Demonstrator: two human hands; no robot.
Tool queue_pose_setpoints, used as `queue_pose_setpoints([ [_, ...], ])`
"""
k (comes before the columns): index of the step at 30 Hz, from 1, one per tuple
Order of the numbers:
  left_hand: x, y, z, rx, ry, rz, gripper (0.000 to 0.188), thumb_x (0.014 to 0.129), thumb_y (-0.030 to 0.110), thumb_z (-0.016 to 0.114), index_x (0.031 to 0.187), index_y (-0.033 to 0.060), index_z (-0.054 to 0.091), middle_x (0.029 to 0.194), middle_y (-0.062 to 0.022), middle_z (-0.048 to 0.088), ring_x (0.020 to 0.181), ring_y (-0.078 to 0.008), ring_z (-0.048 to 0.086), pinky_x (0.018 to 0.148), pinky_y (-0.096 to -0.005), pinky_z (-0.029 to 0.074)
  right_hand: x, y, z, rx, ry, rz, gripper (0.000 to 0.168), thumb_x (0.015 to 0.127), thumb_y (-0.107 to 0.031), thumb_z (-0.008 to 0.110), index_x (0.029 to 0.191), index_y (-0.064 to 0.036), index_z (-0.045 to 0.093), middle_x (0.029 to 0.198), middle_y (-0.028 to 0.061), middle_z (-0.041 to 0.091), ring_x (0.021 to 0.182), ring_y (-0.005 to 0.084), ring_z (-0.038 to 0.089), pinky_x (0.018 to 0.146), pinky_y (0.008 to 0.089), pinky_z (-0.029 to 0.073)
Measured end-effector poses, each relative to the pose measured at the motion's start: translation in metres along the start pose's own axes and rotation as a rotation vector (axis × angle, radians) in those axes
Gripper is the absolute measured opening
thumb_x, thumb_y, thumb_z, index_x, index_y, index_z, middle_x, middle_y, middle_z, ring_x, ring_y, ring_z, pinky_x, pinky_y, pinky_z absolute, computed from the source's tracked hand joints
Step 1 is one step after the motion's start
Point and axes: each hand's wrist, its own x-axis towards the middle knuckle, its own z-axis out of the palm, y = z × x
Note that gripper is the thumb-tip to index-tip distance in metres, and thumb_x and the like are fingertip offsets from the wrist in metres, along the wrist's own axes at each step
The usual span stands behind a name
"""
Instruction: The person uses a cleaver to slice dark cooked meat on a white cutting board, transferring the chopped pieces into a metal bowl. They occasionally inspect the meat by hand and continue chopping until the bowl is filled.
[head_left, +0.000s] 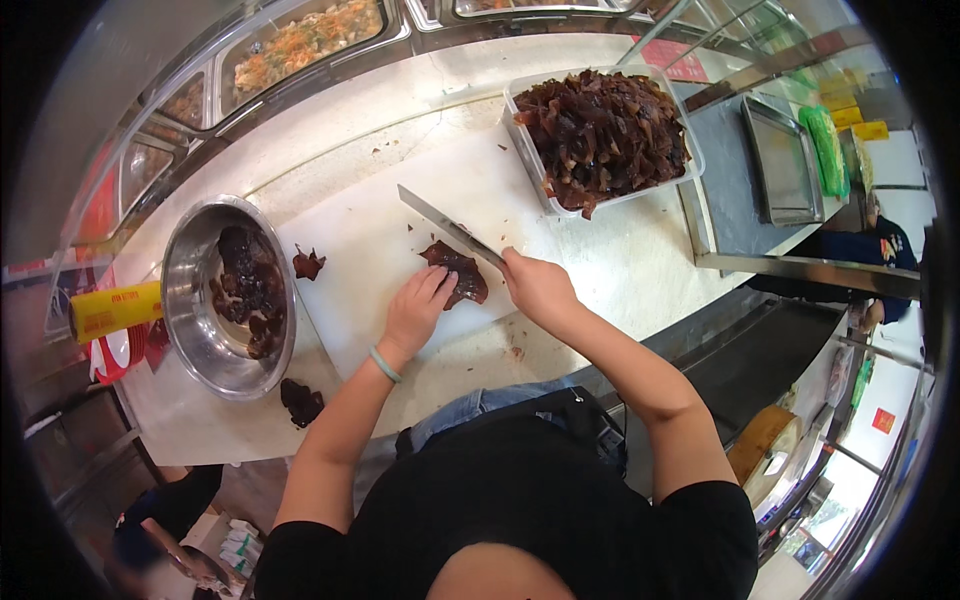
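My right hand (536, 289) is closed round the handle of a knife with a wide metal blade (442, 220), which points up and left over the white cutting board (360, 202). With its fingertips, my left hand (420, 304) presses on a dark brown, glossy, sheet-like piece of food (469, 277) on the board, just below the blade. A smaller dark piece (308, 264) lies at the board's left edge. Dark brown cut pieces (600, 135) fill a clear plastic container to above its rim (525, 154). More large dark pieces (251, 292) lie in a steel bowl at the left.
The steel bowl's rim (174, 337) is near the board; a dark piece (301, 403) lies below it. A yellow box (116, 309) stands further left. Food trays (304, 45) line the back behind clear guards. A metal tray (784, 161) sits right. Other people (165, 517) are at lower left and far right.
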Motion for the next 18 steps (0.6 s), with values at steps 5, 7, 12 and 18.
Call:
queue_pose_setpoints([
  [5, -0.005, 0.0, 0.004, 0.01, 0.02, 0.009, 0.038, 0.079, 0.008, 0.06, 0.117, 0.0057, 0.067, 0.115, -0.0096, 0.064, 0.112, -0.0275, 0.06, 0.094, -0.0387, 0.052, -0.024, -0.002, -0.01, -0.081, -0.104, -0.093, 0.017, 0.098, -0.022, 0.051, 0.096, -0.006, 0.051, 0.07, 0.0154, 0.065, 0.066, 0.0371, 0.066, 0.058, 0.0488, 0.05],
  [7, -0.005, -0.002, 0.007, -0.014, 0.006, 0.012, 0.039, 0.079, 0.009, 0.06, 0.117, 0.0056, 0.066, 0.116, -0.0092, 0.063, 0.111, -0.0263, 0.06, 0.096, -0.0391, 0.052, -0.013, -0.003, 0.002, -0.085, -0.074, -0.123, 0.018, 0.099, -0.023, 0.051, 0.095, -0.005, 0.051, 0.07, 0.0153, 0.065, 0.067, 0.037, 0.065, 0.058, 0.0487, 0.05],
  [12, 0.001, 0.001, 0.0, 0.076, 0.017, 0.033, 0.037, 0.079, 0.009, 0.061, 0.115, 0.0058, 0.067, 0.115, -0.0081, 0.064, 0.109, -0.0257, 0.061, 0.092, -0.0383, 0.053, 0.019, -0.013, 0.01, -0.059, -0.073, -0.066, 0.017, 0.098, -0.022, 0.051, 0.093, -0.005, 0.051, 0.072, 0.016, 0.065, 0.068, 0.0368, 0.066, 0.059, 0.0484, 0.051],
  [18, -0.007, 0.005, -0.001, 0.01, 0.062, 0.035, 0.035, 0.078, 0.01, 0.061, 0.112, 0.0069, 0.068, 0.112, -0.0069, 0.066, 0.108, -0.0236, 0.062, 0.085, -0.0356, 0.052, -0.021, -0.008, -0.014, -0.075, -0.126, -0.084, 0.012, 0.088, -0.011, 0.055, 0.099, -0.009, 0.053, 0.076, 0.0167, 0.067, 0.07, 0.0369, 0.068, 0.061, 0.0496, 0.052],
])
